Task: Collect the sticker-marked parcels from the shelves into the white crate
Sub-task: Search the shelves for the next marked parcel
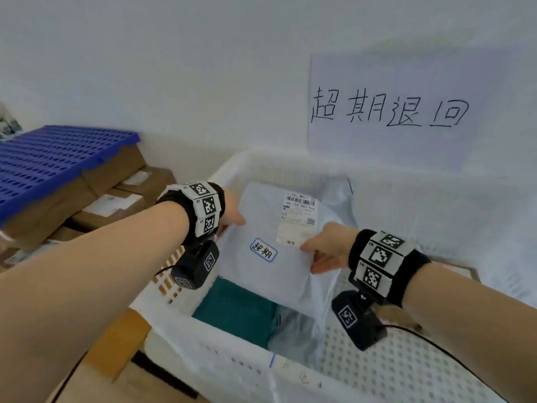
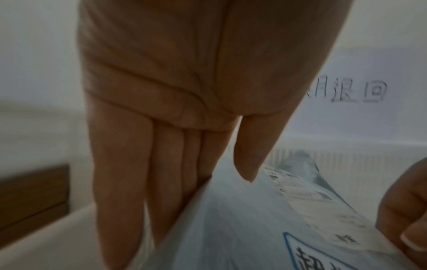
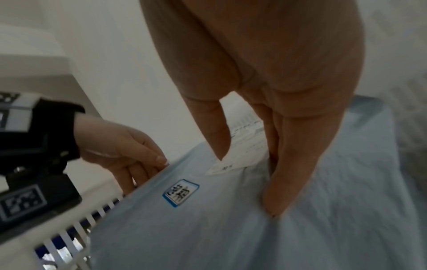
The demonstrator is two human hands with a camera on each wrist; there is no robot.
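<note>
A pale blue-grey poly-bag parcel (image 1: 261,210) carries a shipping label (image 1: 299,219) and a blue-bordered sticker (image 1: 263,250). It hangs tilted inside the white crate (image 1: 377,373). My left hand (image 1: 236,221) pinches its left edge, thumb on top and fingers (image 2: 120,182) underneath. My right hand (image 1: 312,257) pinches the right edge by the label, thumb above. The wrist views show the parcel (image 2: 231,228) (image 3: 184,228) and its sticker (image 3: 181,192) close up. Below it in the crate lie a teal parcel (image 1: 241,309) and a clear plastic bag (image 1: 293,330).
A paper sign with handwritten characters (image 1: 389,109) hangs on the wall behind the crate. To the left, a blue slatted pallet (image 1: 58,161) rests on stacked cardboard boxes (image 1: 122,199). More cardboard (image 1: 116,344) lies by the crate's near left corner.
</note>
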